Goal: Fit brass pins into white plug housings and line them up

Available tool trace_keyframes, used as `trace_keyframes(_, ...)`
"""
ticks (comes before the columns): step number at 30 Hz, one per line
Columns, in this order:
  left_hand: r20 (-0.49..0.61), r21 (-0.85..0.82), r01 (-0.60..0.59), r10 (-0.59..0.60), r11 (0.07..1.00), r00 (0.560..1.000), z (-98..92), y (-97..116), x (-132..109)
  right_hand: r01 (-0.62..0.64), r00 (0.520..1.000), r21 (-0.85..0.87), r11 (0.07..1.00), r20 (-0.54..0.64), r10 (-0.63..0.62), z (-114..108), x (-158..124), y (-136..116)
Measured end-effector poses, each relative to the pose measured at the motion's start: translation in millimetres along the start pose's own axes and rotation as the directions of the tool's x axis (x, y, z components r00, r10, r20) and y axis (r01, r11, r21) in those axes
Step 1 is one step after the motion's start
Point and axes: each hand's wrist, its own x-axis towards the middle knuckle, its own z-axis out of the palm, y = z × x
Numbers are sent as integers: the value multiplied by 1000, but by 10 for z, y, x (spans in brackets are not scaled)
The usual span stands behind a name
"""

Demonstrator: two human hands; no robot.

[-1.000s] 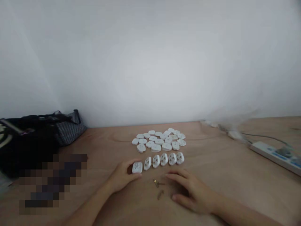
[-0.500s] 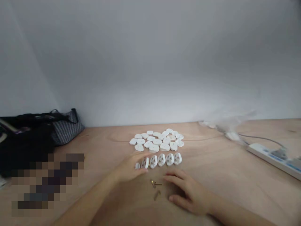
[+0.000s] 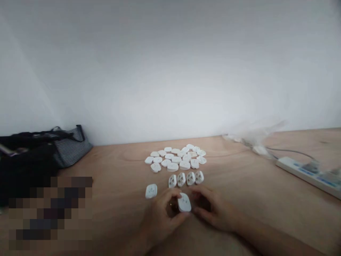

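From my remote feed I see 2 bare hands working close together at the front of a pale wooden tabletop [image 3: 239,213]. Between them sits a rounded white plastic socket-shaped piece [image 3: 184,202], with small round holes in its face, and I use it as my reference point.

My view of the left hand [image 3: 160,220] shows its fingers curled and closed in against the lower left edge of that piece, pinching it. The right hand [image 3: 215,209] lies just to the piece's right, its fingers [image 3: 205,213] curved inward. They reach its right edge, but shadow and blur stop me from telling whether they grip it. A tiny brass-coloured glint [image 3: 171,204] shows beside the left fingers, too small for me to identify.

Directly beyond the held piece stands a row of 4 white plastic socket-shaped pieces [image 3: 185,179]. A single white plastic socket-shaped piece [image 3: 151,191] lies to its left, well clear of the row. Farther beyond is a tight cluster of white plastic oval pieces [image 3: 173,158].

Well to the right of the held piece, a long white power strip [image 3: 301,172] trails a thin grey cable [image 3: 290,150]. Well to its left, a grey striped fabric bag [image 3: 70,150] rests against a black bundle [image 3: 23,170], with a pixelated patch [image 3: 50,213] in front.
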Motion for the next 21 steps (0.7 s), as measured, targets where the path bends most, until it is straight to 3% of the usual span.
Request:
trace_keyframes(7,-6,-33,4,-4,999,1000,2,-54,-45,103,994,50,993,38,-105,-41,32,-86)
trace_keyframes(12,-135,-143,7,-27,990,991,-115,-198,27,7,1000,-33,999,29,-6,3,-9,-34)
trace_keyframes(15,-163,-82,78,-91,994,982,-280,-327,130,-18,998,-51,999,59,21,10,-11,-40)
trace_keyframes(21,14,178,107,-111,978,994,-440,-534,233,2,995,-60,998,96,3,3,1,-66)
